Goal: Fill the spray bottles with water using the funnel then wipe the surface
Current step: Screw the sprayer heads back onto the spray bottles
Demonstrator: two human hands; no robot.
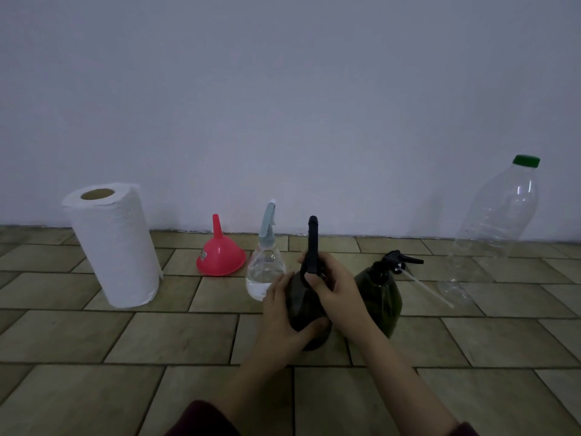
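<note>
Left hand (284, 313) and right hand (336, 291) both grip, fingers curled.

Between the hands (284, 313) stands a dark green bottle (306, 309) with a black sprayer (312, 243). Right of them, a second dark green bottle (383, 297); farther right, a clear one with a green cap (526, 161). Left: a clear bottle (263, 272), a pink-red funnel (221, 256), a white embossed roll (114, 247). The surface (94, 357) shows olive brick-pattern tiles.

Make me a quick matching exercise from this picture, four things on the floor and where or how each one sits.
Things:
1. paper towel roll
2. funnel
3. clear spray bottle
4. large plastic bottle

States:
A. wide mouth down on the tiles
B. far right, green cap on
C. far left, standing on end
D. a little water inside

Pairs: 1-C, 2-A, 3-D, 4-B
</note>
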